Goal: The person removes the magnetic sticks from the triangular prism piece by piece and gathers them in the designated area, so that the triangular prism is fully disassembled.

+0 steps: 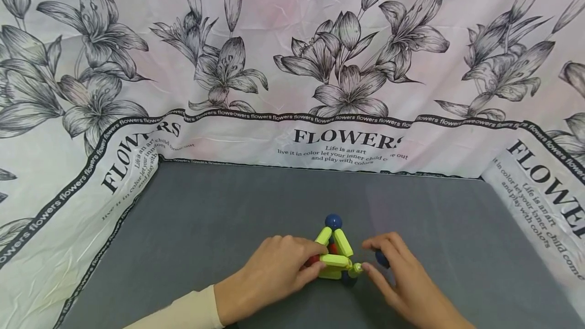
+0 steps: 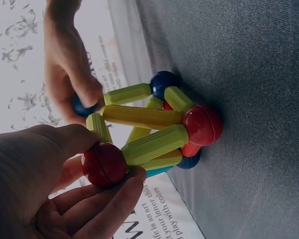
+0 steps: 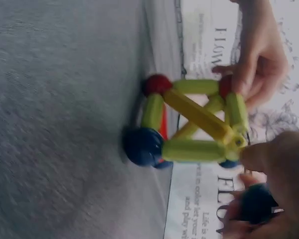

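A frame of magnetic building rods (image 1: 334,260) and balls stands on the grey table. Its rods are yellow-green, yellow and red. A red ball (image 2: 104,164) at an upper corner is pinched between the thumb and fingers of my left hand (image 1: 274,265). My right hand (image 1: 404,278), on the frame's other side, holds a loose dark blue ball (image 3: 257,203) in its fingers. Its thumb is close by the free ends of the green and yellow rods at the near upper corner. Below, another red ball (image 2: 202,125) and a dark blue ball (image 3: 143,147) rest on the table.
Grey cloth covers the table (image 1: 219,207). White fabric (image 1: 256,138) printed with black flowers and lettering hangs along the back and both sides. Another blue ball (image 1: 333,221) tops the frame's far corner.
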`<state>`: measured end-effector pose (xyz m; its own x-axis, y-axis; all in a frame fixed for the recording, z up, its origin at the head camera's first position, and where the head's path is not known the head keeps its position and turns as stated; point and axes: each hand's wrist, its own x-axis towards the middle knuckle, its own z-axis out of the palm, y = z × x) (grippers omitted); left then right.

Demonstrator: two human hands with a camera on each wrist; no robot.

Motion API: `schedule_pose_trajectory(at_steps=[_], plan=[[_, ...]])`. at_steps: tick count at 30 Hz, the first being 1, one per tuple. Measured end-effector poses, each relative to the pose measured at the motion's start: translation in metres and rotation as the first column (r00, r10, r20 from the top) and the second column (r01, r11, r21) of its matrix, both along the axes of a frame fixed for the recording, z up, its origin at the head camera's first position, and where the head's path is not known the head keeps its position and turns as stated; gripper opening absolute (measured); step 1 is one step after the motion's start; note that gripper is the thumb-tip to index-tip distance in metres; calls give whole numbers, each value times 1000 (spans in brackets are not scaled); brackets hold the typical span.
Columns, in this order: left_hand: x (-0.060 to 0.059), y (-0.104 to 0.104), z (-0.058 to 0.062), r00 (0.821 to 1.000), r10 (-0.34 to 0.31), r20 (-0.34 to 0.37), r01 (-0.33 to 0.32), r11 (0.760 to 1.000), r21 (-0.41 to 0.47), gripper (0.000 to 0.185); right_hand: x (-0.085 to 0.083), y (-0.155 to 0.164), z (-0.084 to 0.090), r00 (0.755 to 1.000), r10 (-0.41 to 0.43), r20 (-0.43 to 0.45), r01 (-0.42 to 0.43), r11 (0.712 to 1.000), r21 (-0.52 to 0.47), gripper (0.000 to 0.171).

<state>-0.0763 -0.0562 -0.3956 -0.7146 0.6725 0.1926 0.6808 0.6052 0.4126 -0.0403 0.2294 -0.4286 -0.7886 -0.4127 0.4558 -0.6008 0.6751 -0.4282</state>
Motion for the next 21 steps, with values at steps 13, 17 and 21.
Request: schedule_pose_trajectory(at_steps=[13,17,21], plan=[[3,-8,2,1000,25,6,-25,1000,3,13,-31,28,5,991,-94,-98,94,996,-8,63],[3,-9,2,1000,17,21,-18,1000,9,13,-46,36,11,984,-138,-111,142,990,26,58],[3,-9,3,1000,13,25,-14,1000,13,14,-64,43,13,975,-160,-152,169,984,50,55]])
